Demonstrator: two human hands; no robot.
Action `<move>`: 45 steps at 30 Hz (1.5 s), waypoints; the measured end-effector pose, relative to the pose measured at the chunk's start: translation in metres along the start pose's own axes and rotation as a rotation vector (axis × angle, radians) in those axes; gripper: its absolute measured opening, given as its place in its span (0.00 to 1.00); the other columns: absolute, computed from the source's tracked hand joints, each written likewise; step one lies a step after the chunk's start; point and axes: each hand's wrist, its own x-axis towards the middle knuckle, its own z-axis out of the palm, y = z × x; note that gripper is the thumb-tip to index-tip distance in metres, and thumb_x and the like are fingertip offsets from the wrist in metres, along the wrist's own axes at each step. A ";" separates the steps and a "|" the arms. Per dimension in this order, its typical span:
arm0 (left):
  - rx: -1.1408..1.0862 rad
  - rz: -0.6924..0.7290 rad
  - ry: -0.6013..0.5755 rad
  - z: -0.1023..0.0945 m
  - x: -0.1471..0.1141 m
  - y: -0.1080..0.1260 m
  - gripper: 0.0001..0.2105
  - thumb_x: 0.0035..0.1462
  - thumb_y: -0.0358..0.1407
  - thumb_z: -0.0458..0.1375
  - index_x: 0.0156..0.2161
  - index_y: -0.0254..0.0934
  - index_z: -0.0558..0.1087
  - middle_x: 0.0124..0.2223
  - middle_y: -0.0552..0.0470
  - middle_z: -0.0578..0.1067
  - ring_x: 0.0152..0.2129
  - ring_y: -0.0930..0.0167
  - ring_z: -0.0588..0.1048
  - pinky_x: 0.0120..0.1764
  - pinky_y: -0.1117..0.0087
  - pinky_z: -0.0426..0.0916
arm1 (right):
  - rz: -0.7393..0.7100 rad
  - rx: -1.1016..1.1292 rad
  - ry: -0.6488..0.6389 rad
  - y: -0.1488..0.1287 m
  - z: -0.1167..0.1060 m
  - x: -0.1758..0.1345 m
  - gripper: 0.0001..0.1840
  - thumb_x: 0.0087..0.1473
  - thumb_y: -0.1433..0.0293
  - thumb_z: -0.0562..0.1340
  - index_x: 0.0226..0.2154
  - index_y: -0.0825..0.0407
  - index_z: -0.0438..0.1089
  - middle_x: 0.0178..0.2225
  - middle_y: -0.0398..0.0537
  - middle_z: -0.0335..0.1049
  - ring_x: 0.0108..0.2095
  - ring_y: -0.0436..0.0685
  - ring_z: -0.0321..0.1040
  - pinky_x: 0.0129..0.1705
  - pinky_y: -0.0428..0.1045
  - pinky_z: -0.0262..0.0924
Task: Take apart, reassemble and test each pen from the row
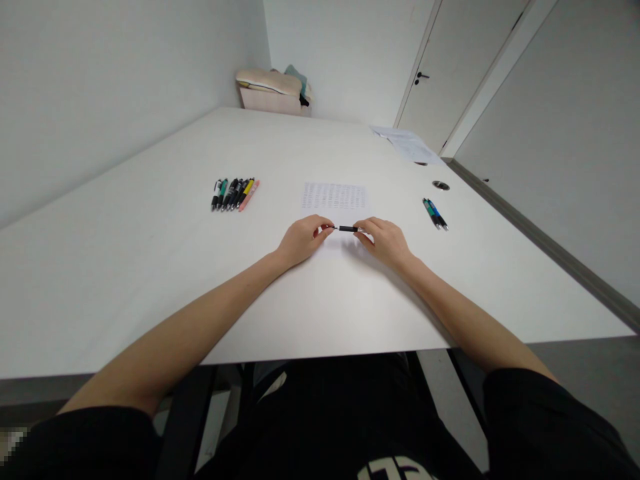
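Observation:
Over the near edge of a printed sheet point(334, 196), both hands meet at a black pen point(349, 229) held level. My right hand point(387, 241) grips the pen near its right end, fingers closed. Opposite it, my left hand point(305, 239) pinches a small dark piece point(331, 227) in line with the pen's left end. Whether that piece is a cap, a refill or the pen's own tip is too small to tell. Fingers partly cover both ends of the pen.
At the left lies a row of several pens point(231, 195), with a pink one point(249, 196) at its right side. Two pens point(435, 214), green and blue, lie at the right. Papers point(407, 143) and a round table grommet point(441, 185) are farther back.

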 end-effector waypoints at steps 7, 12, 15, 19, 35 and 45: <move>-0.017 0.000 0.034 -0.001 0.000 0.001 0.08 0.55 0.34 0.54 0.38 0.34 0.72 0.33 0.51 0.74 0.23 0.75 0.67 0.30 0.73 0.64 | -0.001 0.010 0.011 0.001 0.000 -0.001 0.12 0.58 0.66 0.53 0.40 0.52 0.68 0.36 0.49 0.72 0.34 0.54 0.68 0.34 0.47 0.56; -0.035 -0.013 0.054 0.000 0.000 0.000 0.08 0.51 0.35 0.57 0.37 0.35 0.71 0.34 0.52 0.74 0.22 0.77 0.68 0.29 0.74 0.64 | 0.008 0.027 0.012 0.001 -0.001 -0.001 0.12 0.58 0.66 0.53 0.39 0.52 0.68 0.35 0.49 0.72 0.34 0.54 0.68 0.34 0.47 0.56; -0.019 -0.018 0.051 0.000 0.000 0.000 0.08 0.51 0.38 0.58 0.35 0.35 0.71 0.33 0.53 0.74 0.21 0.77 0.67 0.28 0.73 0.63 | -0.003 0.040 0.005 0.000 -0.001 -0.001 0.12 0.58 0.66 0.53 0.40 0.51 0.68 0.35 0.49 0.72 0.34 0.54 0.68 0.35 0.47 0.56; -0.005 -0.036 0.051 0.000 0.000 0.002 0.07 0.52 0.38 0.58 0.33 0.36 0.70 0.31 0.53 0.74 0.22 0.76 0.67 0.28 0.73 0.63 | -0.032 0.063 -0.009 0.001 0.000 -0.001 0.12 0.58 0.66 0.53 0.40 0.51 0.68 0.36 0.49 0.72 0.35 0.54 0.68 0.35 0.47 0.57; 0.026 0.036 0.048 -0.004 -0.001 0.001 0.05 0.52 0.33 0.55 0.33 0.35 0.72 0.28 0.53 0.72 0.23 0.75 0.67 0.30 0.73 0.64 | -0.041 0.095 -0.030 0.008 -0.004 -0.004 0.11 0.57 0.67 0.54 0.40 0.52 0.68 0.36 0.50 0.72 0.33 0.53 0.68 0.35 0.47 0.59; -0.016 0.002 0.069 -0.009 -0.002 -0.003 0.03 0.50 0.31 0.54 0.30 0.35 0.70 0.27 0.54 0.71 0.22 0.76 0.68 0.28 0.73 0.64 | -0.046 0.121 -0.015 0.016 -0.006 -0.005 0.10 0.56 0.67 0.54 0.39 0.51 0.68 0.35 0.48 0.72 0.33 0.52 0.69 0.34 0.46 0.60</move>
